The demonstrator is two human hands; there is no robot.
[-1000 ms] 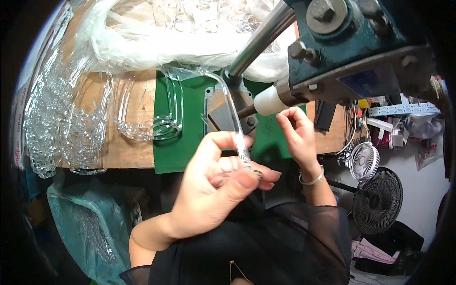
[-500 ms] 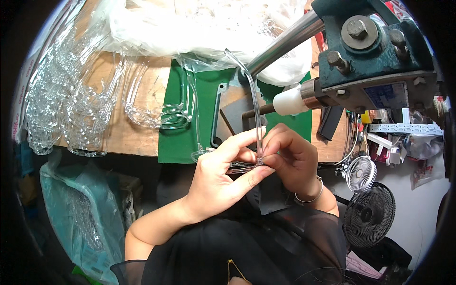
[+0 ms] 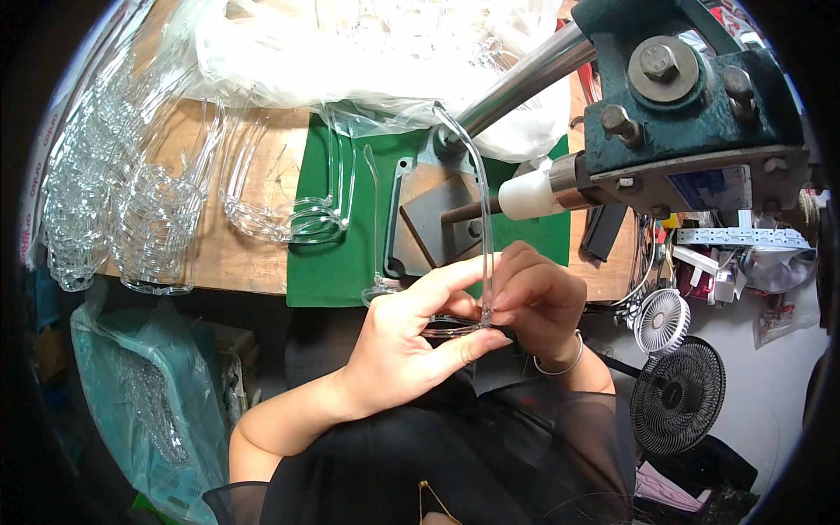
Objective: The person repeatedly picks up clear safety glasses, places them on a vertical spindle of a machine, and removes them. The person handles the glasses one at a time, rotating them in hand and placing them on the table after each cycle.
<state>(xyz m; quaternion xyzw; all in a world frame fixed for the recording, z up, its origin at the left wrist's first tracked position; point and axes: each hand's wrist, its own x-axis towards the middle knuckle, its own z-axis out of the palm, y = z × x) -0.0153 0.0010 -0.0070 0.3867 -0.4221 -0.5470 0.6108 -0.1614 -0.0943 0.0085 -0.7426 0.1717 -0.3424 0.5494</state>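
A pair of clear plastic eyeglasses [image 3: 485,206] is between my hands, close to the front edge of the table. Its right temple points away from me, and the left one stands out past my left hand. My left hand [image 3: 394,346] is closed around the front of the frame, thumb below and fingers above, hiding most of the lenses' area. At the right hinge corner, my right hand [image 3: 544,302] pinches with thumb and fingertips. Whether those fingertips also hold a small part is hidden.
Stacked clear eyeglass frames [image 3: 162,223] lie at the left, with a few more [image 3: 306,219] beside the green mat [image 3: 328,280]. A dark green bench press [image 3: 691,114] overhangs at right. White plastic bags [image 3: 350,61] lie behind; two fans [image 3: 678,394] stand lower right, a lined teal basket [image 3: 149,394] lower left.
Both hands and the eyeglasses have shifted slightly right and toward me. The left temple now shows more plainly over the mat. My grip looks the same.
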